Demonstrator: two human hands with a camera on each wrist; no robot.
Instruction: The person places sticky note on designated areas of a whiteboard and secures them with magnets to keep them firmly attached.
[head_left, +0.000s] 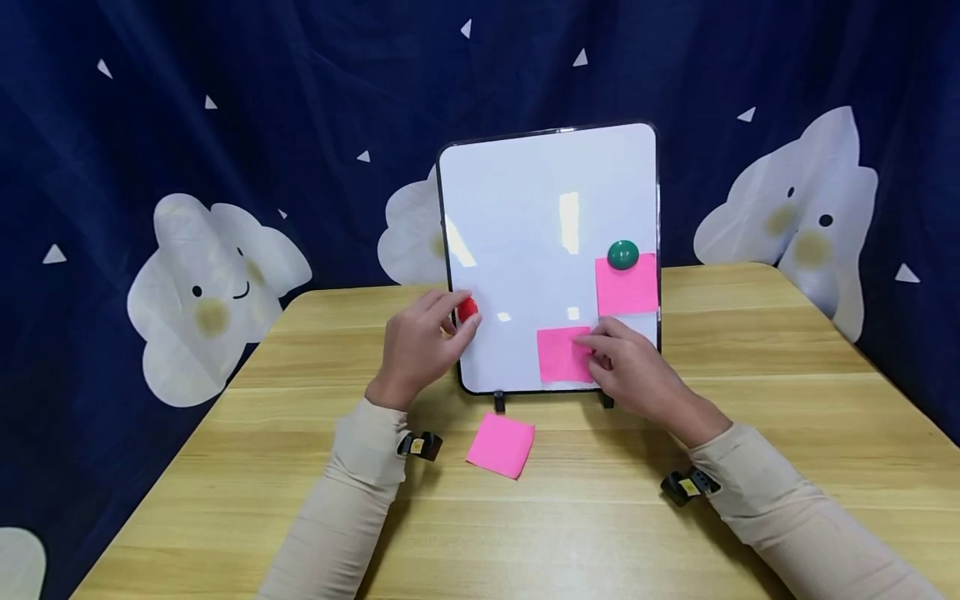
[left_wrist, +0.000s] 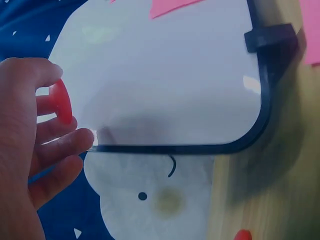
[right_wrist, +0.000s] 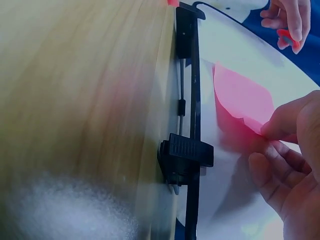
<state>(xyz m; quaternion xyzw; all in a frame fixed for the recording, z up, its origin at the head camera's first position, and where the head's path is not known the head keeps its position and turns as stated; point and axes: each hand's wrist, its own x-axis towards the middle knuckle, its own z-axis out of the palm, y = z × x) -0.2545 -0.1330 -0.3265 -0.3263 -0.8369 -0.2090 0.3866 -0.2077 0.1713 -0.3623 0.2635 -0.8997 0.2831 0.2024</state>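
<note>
My left hand (head_left: 420, 342) pinches a round red magnet (head_left: 467, 309) by the lower left edge of a whiteboard (head_left: 525, 217); the left wrist view shows this magnet (left_wrist: 61, 102) edge-on between thumb and fingers. Low on the board's right half, my right hand (head_left: 637, 367) pinches the right side of a pink sticky note (head_left: 561, 354). In the right wrist view that note (right_wrist: 245, 97) bends and casts a shadow on the board. Above it, a second pink note (head_left: 626, 292) lies against the board under a green magnet (head_left: 623, 255).
A third pink note (head_left: 501, 446) lies on the wooden table (head_left: 525, 542) before the board. Black clip feet (right_wrist: 187, 152) hold the board upright. A dark blue curtain (head_left: 337, 83) with cloud figures hangs behind. A small red thing (left_wrist: 243, 235) shows at the left wrist view's bottom.
</note>
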